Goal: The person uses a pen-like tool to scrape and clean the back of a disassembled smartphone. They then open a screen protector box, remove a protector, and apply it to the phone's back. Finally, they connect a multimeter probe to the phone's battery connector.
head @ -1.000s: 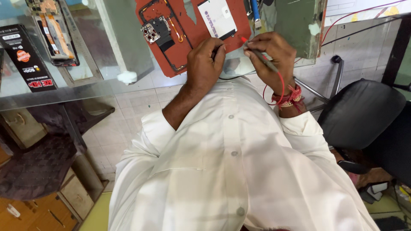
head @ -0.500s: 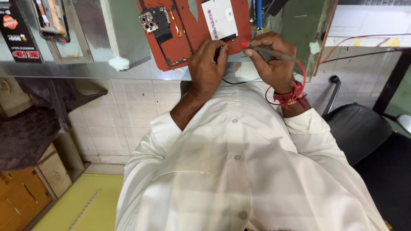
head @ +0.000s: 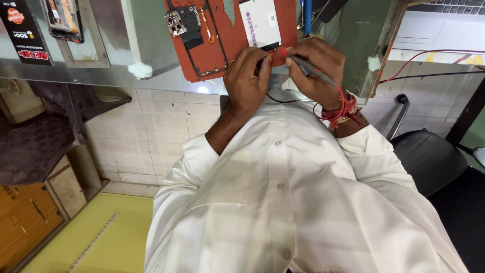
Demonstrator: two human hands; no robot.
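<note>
The white battery [head: 260, 23] is cut off by the top edge, and its near end hides behind the left hand [head: 246, 78]. The probe [head: 308, 68] tip is too small to place. The keyboard [head: 447, 7] is cropped at the top.

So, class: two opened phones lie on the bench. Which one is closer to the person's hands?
The opened phone on the red mat, just beside the left hand. The other phone lies far off at the bench's end, on no mat.
</note>
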